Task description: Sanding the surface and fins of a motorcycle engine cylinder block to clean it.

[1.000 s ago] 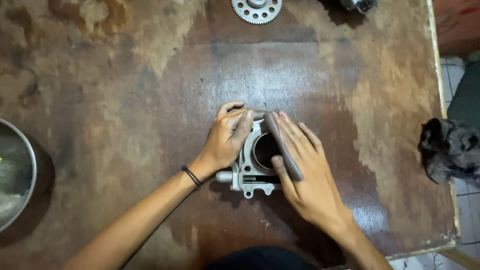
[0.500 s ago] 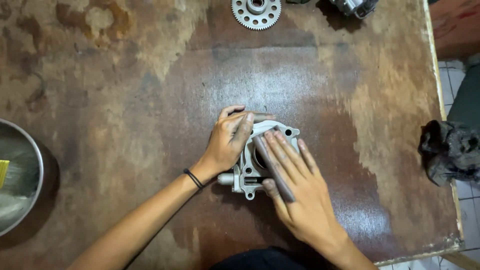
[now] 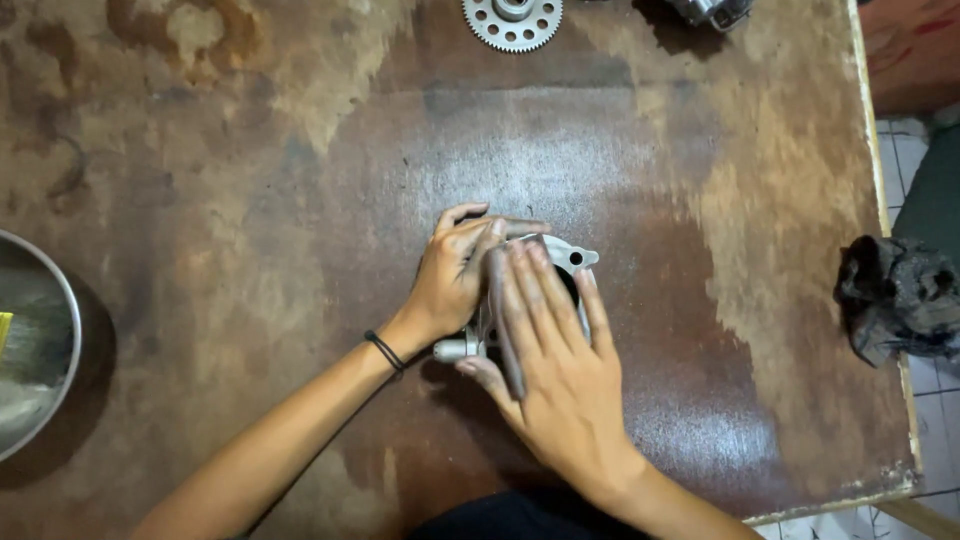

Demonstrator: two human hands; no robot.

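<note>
A grey cast-metal engine part with a round bore lies near the middle of the worn brown wooden surface, mostly covered by both hands. The left hand comes in from seven o'clock, a dark band on its wrist, and grips the part's nine o'clock side, fingers curled over the top edge toward twelve o'clock. The right hand reaches up from five o'clock and lies flat and open over the part, fingers straight and close together pointing toward twelve o'clock, pressing a long, flat, dark strip against the part's face; the strip runs roughly from six to twelve o'clock along the index-finger side of the hand. A short round stub of the part pokes out at the eight o'clock corner, just below the left palm, and a bolt-hole lug shows at one o'clock beyond the fingertips. At twelve o'clock on the far edge of the surface sits a toothed metal sprocket, with another grey metal piece at one o'clock, cut off by the frame. A metal bowl lies at nine o'clock on the edge of view. A crumpled dark rag rests at three o'clock, at the surface's edge.
</note>
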